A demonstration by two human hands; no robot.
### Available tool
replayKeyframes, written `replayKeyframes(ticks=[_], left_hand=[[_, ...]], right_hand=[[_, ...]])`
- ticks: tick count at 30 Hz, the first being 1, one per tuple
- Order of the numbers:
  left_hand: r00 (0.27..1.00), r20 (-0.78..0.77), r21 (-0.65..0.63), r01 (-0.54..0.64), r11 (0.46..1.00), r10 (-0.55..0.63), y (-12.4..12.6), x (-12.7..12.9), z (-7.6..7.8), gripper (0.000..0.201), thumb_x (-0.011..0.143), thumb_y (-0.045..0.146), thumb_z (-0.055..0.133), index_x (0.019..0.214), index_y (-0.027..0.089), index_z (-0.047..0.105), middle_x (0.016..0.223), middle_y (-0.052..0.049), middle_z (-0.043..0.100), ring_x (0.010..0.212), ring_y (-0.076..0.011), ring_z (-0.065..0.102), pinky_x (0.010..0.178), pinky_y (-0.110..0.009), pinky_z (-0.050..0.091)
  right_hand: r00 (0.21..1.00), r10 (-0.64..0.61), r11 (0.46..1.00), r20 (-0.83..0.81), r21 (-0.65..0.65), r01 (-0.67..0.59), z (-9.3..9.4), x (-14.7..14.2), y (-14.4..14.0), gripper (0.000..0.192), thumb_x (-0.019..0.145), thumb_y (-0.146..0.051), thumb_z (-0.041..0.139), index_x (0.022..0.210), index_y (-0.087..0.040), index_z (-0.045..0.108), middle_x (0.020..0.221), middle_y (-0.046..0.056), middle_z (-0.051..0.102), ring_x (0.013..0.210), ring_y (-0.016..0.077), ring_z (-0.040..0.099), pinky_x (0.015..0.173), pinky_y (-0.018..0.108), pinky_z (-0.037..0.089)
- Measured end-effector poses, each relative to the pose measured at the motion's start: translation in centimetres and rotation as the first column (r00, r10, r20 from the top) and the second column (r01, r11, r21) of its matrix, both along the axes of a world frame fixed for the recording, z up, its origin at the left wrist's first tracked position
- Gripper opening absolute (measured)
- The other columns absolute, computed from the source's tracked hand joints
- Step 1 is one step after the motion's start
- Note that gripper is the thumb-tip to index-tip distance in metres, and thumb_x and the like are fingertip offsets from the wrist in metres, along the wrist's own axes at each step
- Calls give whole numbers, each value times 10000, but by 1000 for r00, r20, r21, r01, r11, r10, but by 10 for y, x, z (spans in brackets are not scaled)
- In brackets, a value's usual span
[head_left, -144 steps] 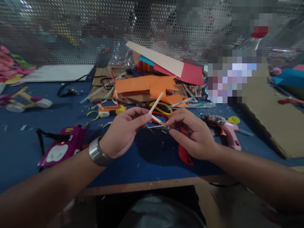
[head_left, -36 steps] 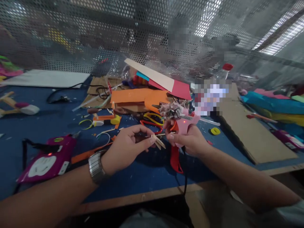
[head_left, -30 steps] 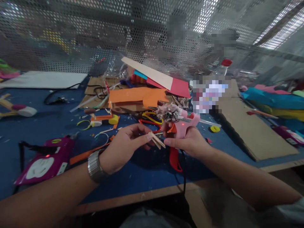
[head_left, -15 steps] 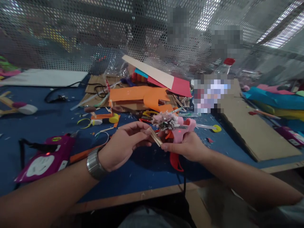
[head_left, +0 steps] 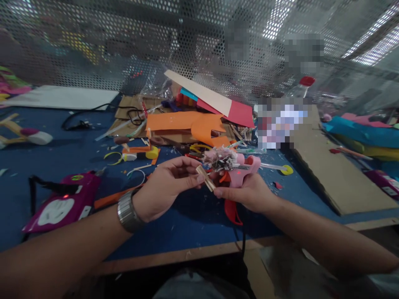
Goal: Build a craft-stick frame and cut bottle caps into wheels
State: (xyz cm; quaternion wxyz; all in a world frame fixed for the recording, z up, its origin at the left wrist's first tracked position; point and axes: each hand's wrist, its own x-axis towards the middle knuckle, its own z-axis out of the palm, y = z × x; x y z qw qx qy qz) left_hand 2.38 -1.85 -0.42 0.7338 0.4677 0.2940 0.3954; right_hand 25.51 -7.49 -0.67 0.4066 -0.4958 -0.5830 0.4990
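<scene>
A small bundle of flat wooden sticks is pinched between the thumb and fingers of my left hand, which wears a metal watch. The sticks slant down to the right, their lower end at the thumb tip of my right hand. That hand is closed around a pink hot glue gun with an orange trigger and a red lower part. Frayed, fluffy scraps cover the gun's front end. From its rear sticks a clear glue stick with a yellow disc. The fingers on the grip are partly hidden.
A purple box with a lit red light lies at left. Orange paper and coloured sheets are piled behind the hands, near pliers. Cardboard lies at right. A perforated metal screen rises behind the blue table.
My left fingers have shifted slightly on the wooden sticks, which are turned a little. The glue gun stays in my right hand. The whole view has moved slightly.
</scene>
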Motion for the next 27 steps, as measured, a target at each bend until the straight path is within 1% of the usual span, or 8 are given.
replayKeyframes(ticks=[4,7,10,12,15,20,25,27], left_hand=[[1000,2,-44,-22,999,22,-1,1,2,389,650,316,1096,877,158,822,817,-2,802,703,-102,723,693,-203,607],[1000,15,-92,-23,995,24,-2,2,3,415,630,328,1102,878,156,817,825,-4,798,737,-115,729,698,-212,615],[1000,11,-94,-10,995,11,-2,3,3,393,656,314,1090,877,148,811,819,-6,787,726,-114,713,691,-221,609],[1000,9,-93,-4,996,5,-2,3,3,391,662,312,1086,881,144,809,821,-7,780,721,-114,707,684,-226,606],[1000,12,-88,-2,996,3,-2,2,2,404,655,325,1089,877,142,807,829,-8,773,745,-122,714,688,-227,610],[1000,15,-87,-1,996,2,-1,3,-1,397,660,304,1086,892,142,807,850,-15,774,785,-128,722,700,-219,615],[1000,4,-84,-5,996,5,-1,3,-4,367,671,275,1070,884,145,801,862,-22,775,809,-143,734,729,-241,626],[1000,-6,-88,-6,996,5,-1,2,-3,356,669,252,1063,888,147,803,856,-23,776,792,-145,732,724,-249,622]], right_hand=[[1000,17,1000,-13,14,-16,1,1,0,391,776,-524,972,1044,-266,850,1041,56,875,1014,302,837,969,435,694],[999,5,1000,36,28,-6,2,2,0,316,793,-476,963,988,-258,844,951,52,868,926,298,833,923,440,694],[995,-18,998,97,59,12,4,2,0,287,781,-433,959,990,-267,851,1017,54,882,975,316,827,970,465,685],[994,-31,998,108,56,25,5,1,0,307,770,-429,964,1012,-274,859,1079,55,887,1033,330,823,1012,480,678],[994,-24,999,109,43,19,6,0,-1,299,774,-409,965,1023,-276,865,1101,54,888,1056,334,822,1032,481,677],[992,-35,998,122,59,28,7,-1,-2,252,799,-380,947,1010,-267,866,1068,57,889,1003,328,835,974,467,696],[989,-40,996,142,80,28,7,-1,-3,269,809,-362,936,1059,-282,879,1154,51,882,1119,340,829,1034,462,683],[985,-40,997,169,75,27,7,-1,-3,278,806,-376,936,1062,-285,879,1137,55,884,1110,350,829,984,463,700]])
